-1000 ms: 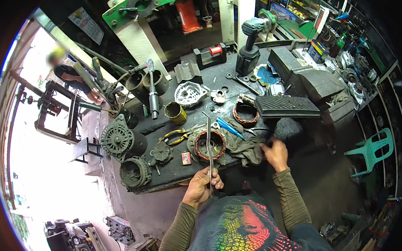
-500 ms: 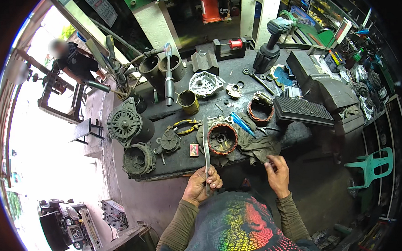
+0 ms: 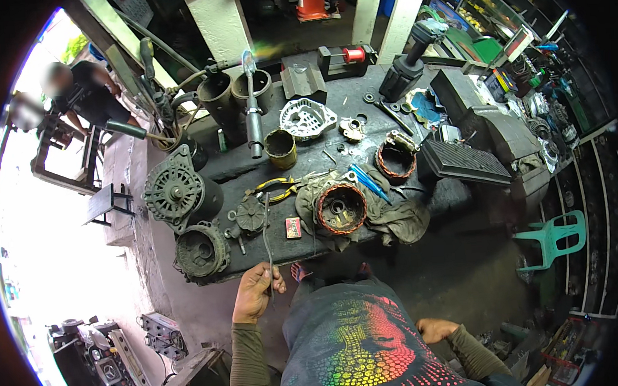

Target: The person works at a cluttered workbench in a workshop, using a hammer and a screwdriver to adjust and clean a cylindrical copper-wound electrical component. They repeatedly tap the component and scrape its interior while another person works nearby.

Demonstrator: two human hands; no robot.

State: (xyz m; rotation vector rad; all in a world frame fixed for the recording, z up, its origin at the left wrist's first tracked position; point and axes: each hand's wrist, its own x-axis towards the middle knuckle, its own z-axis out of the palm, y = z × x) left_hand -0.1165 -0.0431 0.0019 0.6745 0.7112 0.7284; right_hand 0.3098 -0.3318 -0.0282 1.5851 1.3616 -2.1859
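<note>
The thin metal rod (image 3: 268, 246) stood nearly upright in the left hand (image 3: 256, 292), its lower end pinched between the fingers (image 3: 272, 283), which were closed around it, and its upper end reaching over the front edge of the dark surface (image 3: 321, 158). The hand hovered just in front of that edge, near a small red box (image 3: 293, 227) lying flat on the surface. The right hand (image 3: 435, 329) hung low beside the person's hip, well apart from the surface, empty, with the fingers loosely curled; whether they were fully together could not be told.

On the surface, a copper-wound stator (image 3: 341, 207) sat on a grey rag (image 3: 393, 220), just right of the red box. A blue-handled screwdriver (image 3: 368, 182) lay behind it, and a second wound stator (image 3: 395, 161) stood further back to the right. Yellow-handled pliers (image 3: 276, 188) lay to the left of the rag, beside a small toothed part (image 3: 250, 214). At the left end stood an alternator (image 3: 174, 192) and, below it, a round dark housing (image 3: 200, 249). A yellowish tin can (image 3: 280, 147) stood near the middle, with a silver end cover (image 3: 307, 118) behind it. A green plastic chair (image 3: 552, 237) stood on the floor to the right
</note>
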